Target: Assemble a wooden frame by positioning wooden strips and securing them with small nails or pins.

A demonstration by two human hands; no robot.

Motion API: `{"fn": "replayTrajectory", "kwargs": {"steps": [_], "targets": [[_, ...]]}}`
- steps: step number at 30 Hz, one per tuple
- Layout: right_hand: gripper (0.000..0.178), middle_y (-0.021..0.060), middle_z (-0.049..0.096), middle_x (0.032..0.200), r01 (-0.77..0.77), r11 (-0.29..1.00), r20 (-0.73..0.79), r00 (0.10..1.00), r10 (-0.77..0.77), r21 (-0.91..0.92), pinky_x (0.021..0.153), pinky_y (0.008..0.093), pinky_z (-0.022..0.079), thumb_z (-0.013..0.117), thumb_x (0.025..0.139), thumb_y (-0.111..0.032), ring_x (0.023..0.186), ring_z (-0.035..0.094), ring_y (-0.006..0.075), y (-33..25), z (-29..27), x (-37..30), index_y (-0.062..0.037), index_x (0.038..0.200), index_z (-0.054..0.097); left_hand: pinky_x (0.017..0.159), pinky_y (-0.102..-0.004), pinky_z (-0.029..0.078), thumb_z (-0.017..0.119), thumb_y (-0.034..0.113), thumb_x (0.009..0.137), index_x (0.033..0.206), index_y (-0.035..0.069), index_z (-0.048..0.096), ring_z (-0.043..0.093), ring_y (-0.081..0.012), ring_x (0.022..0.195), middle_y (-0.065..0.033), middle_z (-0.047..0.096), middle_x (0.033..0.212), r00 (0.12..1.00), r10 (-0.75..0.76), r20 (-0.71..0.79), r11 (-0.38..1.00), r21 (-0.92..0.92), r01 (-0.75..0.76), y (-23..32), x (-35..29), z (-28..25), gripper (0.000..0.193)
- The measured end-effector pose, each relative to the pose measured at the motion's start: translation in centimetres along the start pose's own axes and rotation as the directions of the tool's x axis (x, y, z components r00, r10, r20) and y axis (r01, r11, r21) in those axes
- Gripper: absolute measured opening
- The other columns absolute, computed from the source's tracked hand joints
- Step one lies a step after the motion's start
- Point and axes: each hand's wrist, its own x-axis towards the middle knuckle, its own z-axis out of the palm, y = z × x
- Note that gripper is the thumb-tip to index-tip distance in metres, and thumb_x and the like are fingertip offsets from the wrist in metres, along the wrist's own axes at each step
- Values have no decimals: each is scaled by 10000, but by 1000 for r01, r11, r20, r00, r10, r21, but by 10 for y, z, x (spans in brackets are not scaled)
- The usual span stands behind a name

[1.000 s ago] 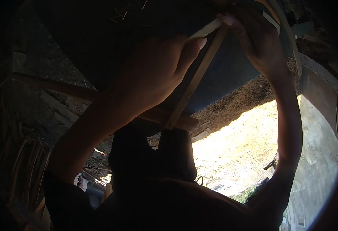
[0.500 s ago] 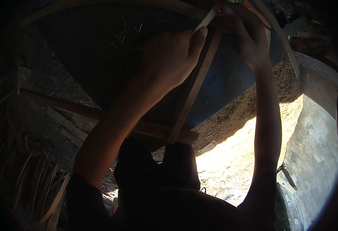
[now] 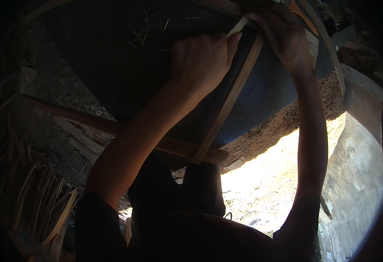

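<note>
Between my two hands, near the far edge, runs a short pale strip (image 3: pixel 238 26) that looks like wood or bamboo. My left hand (image 3: pixel 202 59) is closed around its near end, thumb pressed along it. My right hand (image 3: pixel 285 37) is closed at the far end, with thumb and fingertips against the strip; the other fingers are bent and dark, so anything else in them is hidden. Beneath both hands lies a dark flat sheet (image 3: pixel 126 87). A narrow wooden batten (image 3: pixel 231 100) crosses it, slanting from below my right hand toward my knees.
Several thin slivers or nails (image 3: pixel 143 35) lie on the sheet. A crosswise wooden bar (image 3: pixel 178 146) passes before my legs. At far right are an orange curved handle (image 3: pixel 304 16) and a bent strip (image 3: pixel 331 48). Long strips (image 3: pixel 58 222) are heaped at lower left; sawdust-like litter (image 3: pixel 265 174) covers the ground.
Both hands have shifted slightly to the right with the pale strip, and the whole view has moved a little. More of the slivers on the sheet now show.
</note>
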Motion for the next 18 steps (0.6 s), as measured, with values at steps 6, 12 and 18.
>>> {"fn": "replayTrajectory", "kwargs": {"steps": [6,12,18], "targets": [[188,133,654,910,61,998,30,998,-60,-35,685,434,510,759,928,-201,809,645,315,6,-4,2,-17,947,729,380,-406,496,500,403,1097,786,73,678,664,-288,446,-114,623,510,999,0,-35,1000,19,1,3,-2,5,487],[170,136,654,896,93,994,-12,996,-94,-65,672,430,512,757,924,-172,803,647,325,8,3,-1,-8,953,725,371,-401,490,514,399,1092,797,74,670,664,-287,447,-109,625,516,998,3,-59,1000,-4,-3,3,-4,8,465],[147,147,656,882,78,995,34,996,-77,-55,683,424,514,752,925,-135,813,648,336,5,0,2,4,963,722,375,-400,492,530,397,1085,799,78,674,666,-289,453,-107,628,522,997,-2,-75,1000,-3,2,1,-5,8,452]]}}
